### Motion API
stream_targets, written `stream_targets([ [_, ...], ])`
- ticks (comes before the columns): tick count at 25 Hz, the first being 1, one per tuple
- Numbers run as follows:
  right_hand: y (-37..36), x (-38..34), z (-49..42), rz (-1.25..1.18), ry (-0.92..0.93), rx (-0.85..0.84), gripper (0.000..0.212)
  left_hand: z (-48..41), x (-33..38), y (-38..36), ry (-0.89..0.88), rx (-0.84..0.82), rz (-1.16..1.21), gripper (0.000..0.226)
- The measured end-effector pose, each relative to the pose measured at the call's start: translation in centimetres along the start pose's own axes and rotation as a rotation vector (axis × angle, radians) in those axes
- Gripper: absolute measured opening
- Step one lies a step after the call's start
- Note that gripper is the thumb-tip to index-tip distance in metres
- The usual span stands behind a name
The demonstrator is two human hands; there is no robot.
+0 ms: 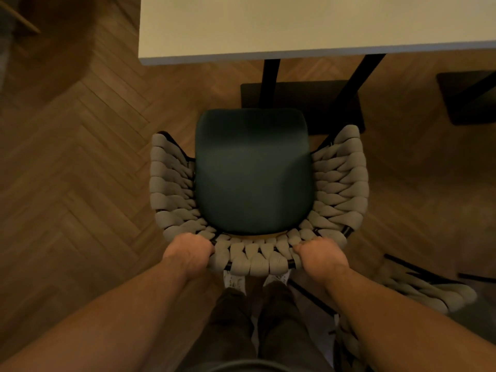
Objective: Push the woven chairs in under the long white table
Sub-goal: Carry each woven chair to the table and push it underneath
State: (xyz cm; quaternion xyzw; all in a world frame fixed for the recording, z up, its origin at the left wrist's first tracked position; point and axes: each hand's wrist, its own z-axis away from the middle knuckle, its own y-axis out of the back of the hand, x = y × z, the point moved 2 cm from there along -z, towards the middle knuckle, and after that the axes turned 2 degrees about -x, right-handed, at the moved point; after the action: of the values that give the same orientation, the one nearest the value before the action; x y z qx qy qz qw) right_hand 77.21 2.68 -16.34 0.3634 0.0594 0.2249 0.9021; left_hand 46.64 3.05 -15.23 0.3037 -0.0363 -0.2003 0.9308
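Observation:
A woven chair [341, 178] with thick beige braided rope around its back and sides and a dark green seat cushion stands directly below me, facing the long white table [295, 25]. The seat's front edge lies a little short of the table's near edge. My left hand [189, 255] grips the left part of the chair's back rim. My right hand [320, 255] grips the right part of the same rim. Both hands are closed around the rope and the black frame.
Black table legs [269, 81] on a dark base plate [303, 93] stand just beyond the seat. A second woven chair [429, 291] sits close at my lower right. Herringbone wood floor [80, 170] spreads to the left. My feet stand right behind the chair.

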Motion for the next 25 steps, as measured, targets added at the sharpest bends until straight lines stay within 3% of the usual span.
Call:
stream_targets([
  [8, 2.3, 3.1, -3.4, 0.020, 0.033, 0.025, 0.032, -1.4, 0.0, 3.6, 0.078, 0.040, -0.020, 0.043],
  [20, 3.5, 4.0, -3.4, -0.081, 0.112, -0.027, 0.039, -1.9, -0.8, 4.8, 0.040, -0.084, 0.000, 0.045],
  [25, 4.9, 7.9, -2.7, -0.307, 0.124, -0.143, 0.060, -2.6, 3.8, 4.8, -0.070, -0.120, 0.243, 0.076],
])
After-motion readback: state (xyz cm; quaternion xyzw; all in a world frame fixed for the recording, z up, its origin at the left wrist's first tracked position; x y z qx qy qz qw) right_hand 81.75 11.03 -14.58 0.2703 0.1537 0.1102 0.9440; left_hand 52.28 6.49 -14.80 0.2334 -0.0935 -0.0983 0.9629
